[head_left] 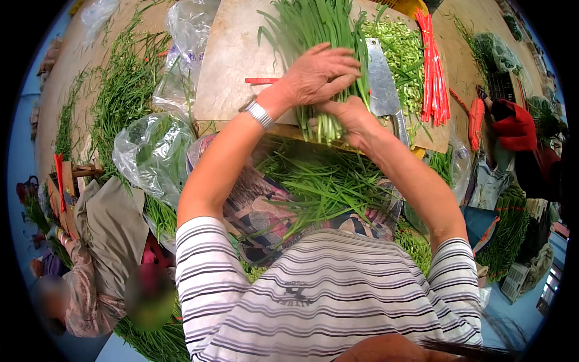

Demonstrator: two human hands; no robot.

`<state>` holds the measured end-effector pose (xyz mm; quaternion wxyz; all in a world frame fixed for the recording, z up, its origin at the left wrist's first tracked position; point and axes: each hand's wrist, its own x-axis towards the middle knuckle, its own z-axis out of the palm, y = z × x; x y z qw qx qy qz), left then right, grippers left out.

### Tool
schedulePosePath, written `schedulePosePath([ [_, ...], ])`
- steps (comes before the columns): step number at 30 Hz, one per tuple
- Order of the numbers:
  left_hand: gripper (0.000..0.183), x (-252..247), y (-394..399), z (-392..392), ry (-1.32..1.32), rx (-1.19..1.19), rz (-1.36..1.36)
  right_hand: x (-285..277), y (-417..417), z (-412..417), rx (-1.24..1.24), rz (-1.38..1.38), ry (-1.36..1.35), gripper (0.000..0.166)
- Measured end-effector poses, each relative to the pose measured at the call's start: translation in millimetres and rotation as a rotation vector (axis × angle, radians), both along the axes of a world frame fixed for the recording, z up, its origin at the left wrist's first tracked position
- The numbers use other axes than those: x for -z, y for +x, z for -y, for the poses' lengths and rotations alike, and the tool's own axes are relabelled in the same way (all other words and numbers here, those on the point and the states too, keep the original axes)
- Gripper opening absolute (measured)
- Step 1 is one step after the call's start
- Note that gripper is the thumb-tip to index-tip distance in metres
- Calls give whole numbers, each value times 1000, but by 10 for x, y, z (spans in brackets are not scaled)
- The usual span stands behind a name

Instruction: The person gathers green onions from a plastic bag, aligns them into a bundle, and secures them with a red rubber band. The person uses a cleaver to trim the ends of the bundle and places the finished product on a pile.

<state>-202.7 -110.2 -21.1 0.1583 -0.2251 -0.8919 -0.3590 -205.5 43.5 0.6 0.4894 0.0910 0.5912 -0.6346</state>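
Note:
A thick bunch of long green leafy stalks, which look like garlic chives (316, 27), lies over the near edge of a worn board (239, 50). My right hand (355, 120) is wrapped around its pale cut ends. Across the leaves just beyond rests my left hand (323, 72), its fingers slightly spread and a metal-banded watch (259, 114) on the wrist; whether it grips the bunch is hidden. Beside the bunch on the right is a cleaver (381, 81), its handle towards me. A red tie strip (261, 81) lies on the board, left of my hands.
Chopped stalk ends (398, 50) and a bundle of red strips (433, 72) lie at the board's right. Loose leaves (325, 181) cover my lap. A clear plastic bag (154, 154) with greens stands left. Other people sit at left (95, 289) and right (515, 126).

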Motion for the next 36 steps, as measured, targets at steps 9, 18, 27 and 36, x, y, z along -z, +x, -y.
schedulePosePath([
  [9, 29, 319, -6, 44, -128, -44, 36, -326, 440, -665, -964, -201, 31, 29],
  [18, 28, 237, 62, 17, -172, -72, -5, -173, 487, -507, -983, -743, -127, 37],
  [27, 38, -91, -63, -206, -119, -74, -180, 322, 14, -888, -355, -1216, 582, 29],
  [36, 26, 46, -87, -252, -391, 69, 79, 338, -43, -865, -271, -1235, 184, 27],
])
